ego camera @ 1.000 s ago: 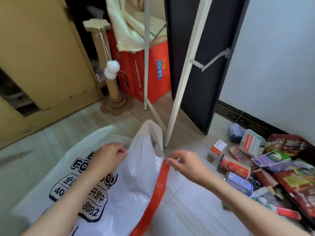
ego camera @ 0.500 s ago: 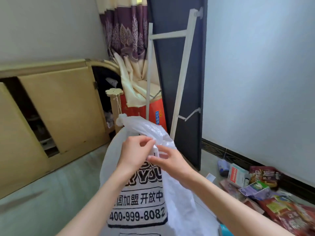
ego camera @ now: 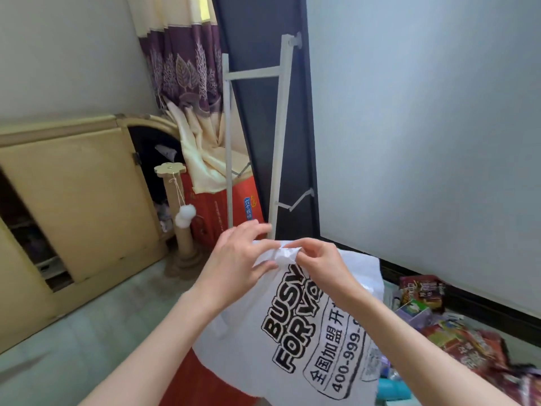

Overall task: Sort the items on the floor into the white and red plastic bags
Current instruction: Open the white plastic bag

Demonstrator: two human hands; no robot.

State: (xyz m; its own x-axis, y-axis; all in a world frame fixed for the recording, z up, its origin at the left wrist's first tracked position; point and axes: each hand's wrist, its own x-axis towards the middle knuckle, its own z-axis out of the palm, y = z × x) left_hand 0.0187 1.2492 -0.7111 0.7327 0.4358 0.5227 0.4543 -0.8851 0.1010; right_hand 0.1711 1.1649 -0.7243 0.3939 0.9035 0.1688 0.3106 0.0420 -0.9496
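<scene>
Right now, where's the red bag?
Head view, bottom centre: the red bag lies on the floor under the white bag, which both hands hold up.

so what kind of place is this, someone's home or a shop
Most likely a room in a home. A patterned curtain hangs in the corner, a cat scratching post with pom-poms stands by a low cabinet, and snack packets lie loose on the floor by the wall.

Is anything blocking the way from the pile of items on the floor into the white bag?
Yes: the white bag itself. Its top is bunched shut, pinched by the left hand and right hand, so no mouth is open. The items lie right of it.
</scene>
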